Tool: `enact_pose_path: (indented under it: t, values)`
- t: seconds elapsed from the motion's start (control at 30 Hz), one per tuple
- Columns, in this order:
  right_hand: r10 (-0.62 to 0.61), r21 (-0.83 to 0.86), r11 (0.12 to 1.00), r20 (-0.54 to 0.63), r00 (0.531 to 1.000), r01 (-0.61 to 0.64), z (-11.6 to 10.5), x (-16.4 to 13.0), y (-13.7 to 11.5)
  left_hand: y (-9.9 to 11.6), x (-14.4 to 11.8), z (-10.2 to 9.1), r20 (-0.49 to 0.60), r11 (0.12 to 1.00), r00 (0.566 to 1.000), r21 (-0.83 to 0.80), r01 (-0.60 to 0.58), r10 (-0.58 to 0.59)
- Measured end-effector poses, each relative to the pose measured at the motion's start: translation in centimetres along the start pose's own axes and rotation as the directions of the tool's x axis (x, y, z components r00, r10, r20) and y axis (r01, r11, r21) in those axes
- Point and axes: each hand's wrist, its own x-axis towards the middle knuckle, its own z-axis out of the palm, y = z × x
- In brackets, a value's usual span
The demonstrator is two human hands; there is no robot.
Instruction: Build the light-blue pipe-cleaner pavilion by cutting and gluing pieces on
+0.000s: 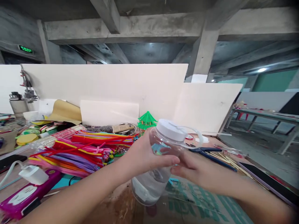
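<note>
The bottle (149, 183) blocks the centre, pipe cleaners (77, 155) the centre-left, pliers (203, 151) the centre-right; passing room lies bottom centre-right.

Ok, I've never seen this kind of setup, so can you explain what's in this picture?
There's no machine: these are a person's two bare hands. One camera, worn on the head, looks forward and down, so the view is roughly the wearer's own. The left hand and right hand are both around a clear bottle with a white lid. On the table are colourful fuzzy sticks, a purple power strip, a blue-handled tool and a green-roofed model.
</note>
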Motion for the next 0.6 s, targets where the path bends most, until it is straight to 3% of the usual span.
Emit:
enact_pose_path:
  t: [0.07,0.17,0.23,0.3,0.37,0.47,0.6]
  values:
    - [-0.052,-0.06,0.997,0.008,0.999,0.052,-3.7,-0.3,0.6,0.4,-0.3,0.5,-0.037,0.994,0.999,0.107,-0.007,0.011]
    - [0.12,-0.013,0.992,-0.196,0.973,-0.125,-9.1,0.2,-0.8,1.1,-0.7,1.4,-0.043,0.975,0.998,0.221,-0.03,0.04]
    - [0.092,-0.098,0.987,-0.305,0.948,-0.127,-10.8,1.0,-2.9,1.4,-1.0,2.0,-0.052,0.963,0.998,0.269,-0.029,0.045]
    - [-0.013,-0.251,0.966,-0.269,0.963,-0.058,-10.8,1.8,-5.0,1.5,-1.2,2.5,-0.055,0.953,0.998,0.302,-0.018,0.036]
    - [-0.123,-0.429,0.902,-0.169,0.978,0.039,-9.4,2.6,-6.2,1.6,-1.5,2.8,-0.057,0.945,0.998,0.327,-0.011,0.031]
    - [-0.182,-0.557,0.825,-0.092,0.979,0.101,-6.9,3.4,-6.7,1.6,-1.6,2.8,-0.058,0.933,0.997,0.359,-0.019,0.043]
    - [0.03,-0.568,0.819,-0.103,0.994,-0.083,-5.5,4.0,-7.5,1.8,-1.7,2.5,-0.029,0.923,0.997,0.38,-0.052,0.069]
